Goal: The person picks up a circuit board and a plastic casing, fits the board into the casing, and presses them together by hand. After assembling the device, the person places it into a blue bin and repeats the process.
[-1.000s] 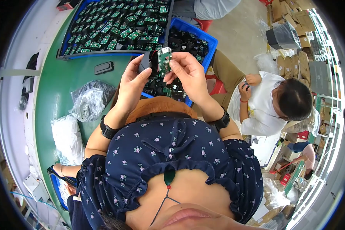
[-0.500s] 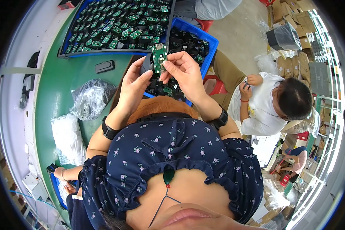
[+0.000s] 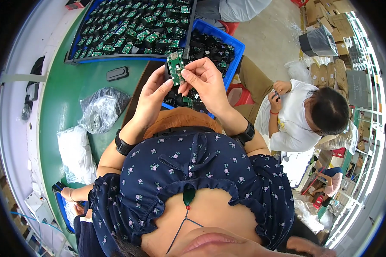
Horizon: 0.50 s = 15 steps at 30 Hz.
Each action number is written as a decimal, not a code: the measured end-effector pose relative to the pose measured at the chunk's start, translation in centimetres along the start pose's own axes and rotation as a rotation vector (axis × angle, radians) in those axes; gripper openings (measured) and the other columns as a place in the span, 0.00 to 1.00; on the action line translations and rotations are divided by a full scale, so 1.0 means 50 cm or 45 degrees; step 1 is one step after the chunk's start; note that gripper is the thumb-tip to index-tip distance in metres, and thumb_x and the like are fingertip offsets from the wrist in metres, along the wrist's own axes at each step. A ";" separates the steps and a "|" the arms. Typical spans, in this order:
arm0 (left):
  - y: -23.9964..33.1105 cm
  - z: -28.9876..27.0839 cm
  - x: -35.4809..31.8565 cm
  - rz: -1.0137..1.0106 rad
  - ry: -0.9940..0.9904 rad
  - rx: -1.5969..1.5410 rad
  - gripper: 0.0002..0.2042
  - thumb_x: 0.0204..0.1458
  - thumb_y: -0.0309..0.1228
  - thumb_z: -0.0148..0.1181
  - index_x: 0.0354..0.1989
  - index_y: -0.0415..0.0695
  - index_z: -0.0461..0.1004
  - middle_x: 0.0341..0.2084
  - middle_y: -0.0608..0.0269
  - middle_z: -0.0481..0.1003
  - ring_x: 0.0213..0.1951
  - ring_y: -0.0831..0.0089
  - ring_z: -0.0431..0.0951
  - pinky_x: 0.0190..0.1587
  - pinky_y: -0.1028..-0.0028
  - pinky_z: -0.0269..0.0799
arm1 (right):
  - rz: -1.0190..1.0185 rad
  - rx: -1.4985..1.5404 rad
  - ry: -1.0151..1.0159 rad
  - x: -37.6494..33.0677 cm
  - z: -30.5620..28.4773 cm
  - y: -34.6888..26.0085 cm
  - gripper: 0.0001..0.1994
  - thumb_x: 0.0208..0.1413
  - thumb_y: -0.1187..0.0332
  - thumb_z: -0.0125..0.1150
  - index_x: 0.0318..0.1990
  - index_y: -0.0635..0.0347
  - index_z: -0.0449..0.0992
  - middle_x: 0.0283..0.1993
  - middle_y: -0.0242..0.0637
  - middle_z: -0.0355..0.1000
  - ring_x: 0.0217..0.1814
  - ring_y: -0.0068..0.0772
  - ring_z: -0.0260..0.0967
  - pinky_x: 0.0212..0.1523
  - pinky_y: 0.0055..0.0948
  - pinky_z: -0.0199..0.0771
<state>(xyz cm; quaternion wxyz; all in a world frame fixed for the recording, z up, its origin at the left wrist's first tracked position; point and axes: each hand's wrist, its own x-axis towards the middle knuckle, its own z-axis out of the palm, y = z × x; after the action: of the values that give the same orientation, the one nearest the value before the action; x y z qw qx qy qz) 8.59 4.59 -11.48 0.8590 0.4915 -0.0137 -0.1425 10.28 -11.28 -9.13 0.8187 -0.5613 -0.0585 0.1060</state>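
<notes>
A green circuit board (image 3: 175, 67) is raised in front of a worker's chest, tilted slightly, with a metal connector at its upper end. The left hand (image 3: 152, 92) has a narrow grip on the board's lower left side, thumb toward the wearer; the right hand (image 3: 207, 83) pinches its right edge between thumb and fingers. Beyond the hands, a blue bin (image 3: 232, 70) holds a jumble of black parts and some green boards. A dark-edged tray (image 3: 116, 59) filled with rows of similar boards rests at the far end of the green table (image 3: 60, 103), where a small black case (image 3: 117, 73), a clear plastic bag (image 3: 101, 112) with dark contents and a white bag (image 3: 76, 155) also lie. At right, a co-worker in a white shirt (image 3: 294, 135) holds a small dark object near a red stool (image 3: 243, 96).
</notes>
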 end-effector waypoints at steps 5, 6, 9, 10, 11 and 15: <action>-0.004 0.005 0.002 -0.022 -0.013 0.001 0.19 0.56 0.26 0.48 0.57 0.38 0.58 0.49 0.62 0.66 0.51 0.78 0.65 0.54 0.76 0.58 | -0.062 0.017 0.046 -0.003 -0.011 0.001 0.07 0.56 0.74 0.54 0.39 0.65 0.64 0.29 0.38 0.70 0.24 0.25 0.70 0.23 0.21 0.72; -0.005 0.003 0.001 -0.036 -0.011 -0.013 0.19 0.56 0.26 0.48 0.57 0.38 0.58 0.49 0.62 0.66 0.51 0.78 0.65 0.55 0.76 0.57 | -0.063 0.013 0.046 -0.003 -0.009 0.002 0.07 0.56 0.74 0.54 0.39 0.65 0.64 0.29 0.38 0.70 0.24 0.25 0.70 0.23 0.21 0.72; -0.005 0.003 -0.003 -0.041 -0.025 -0.022 0.20 0.56 0.25 0.48 0.57 0.38 0.58 0.49 0.62 0.66 0.52 0.77 0.64 0.57 0.75 0.56 | -0.054 -0.025 0.058 -0.004 -0.008 0.003 0.07 0.56 0.74 0.54 0.39 0.65 0.64 0.29 0.38 0.70 0.24 0.25 0.70 0.24 0.21 0.72; -0.004 0.003 -0.005 -0.034 -0.041 -0.016 0.20 0.56 0.25 0.48 0.57 0.38 0.58 0.50 0.62 0.66 0.53 0.76 0.64 0.57 0.75 0.56 | -0.071 -0.024 0.073 -0.005 -0.009 0.003 0.07 0.56 0.74 0.53 0.39 0.65 0.64 0.28 0.38 0.70 0.24 0.25 0.70 0.24 0.21 0.72; -0.003 0.004 -0.006 -0.033 -0.042 -0.016 0.20 0.56 0.25 0.48 0.57 0.38 0.58 0.50 0.62 0.66 0.53 0.76 0.64 0.57 0.75 0.56 | -0.088 -0.023 0.086 -0.005 -0.010 0.003 0.07 0.56 0.74 0.53 0.39 0.65 0.64 0.28 0.38 0.70 0.24 0.25 0.70 0.23 0.21 0.72; -0.003 0.008 -0.009 0.000 -0.064 0.054 0.21 0.55 0.24 0.49 0.58 0.37 0.57 0.50 0.62 0.66 0.54 0.75 0.63 0.58 0.75 0.56 | -0.098 -0.095 0.064 -0.011 -0.010 0.000 0.06 0.56 0.75 0.53 0.38 0.65 0.64 0.28 0.38 0.70 0.24 0.25 0.70 0.23 0.20 0.71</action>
<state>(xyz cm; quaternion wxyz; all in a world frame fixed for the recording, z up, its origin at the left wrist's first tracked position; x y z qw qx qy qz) 8.05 4.28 -11.34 0.8477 0.5060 -0.0383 -0.1544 9.87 -11.85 -9.32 0.8019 -0.5913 -0.0633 0.0581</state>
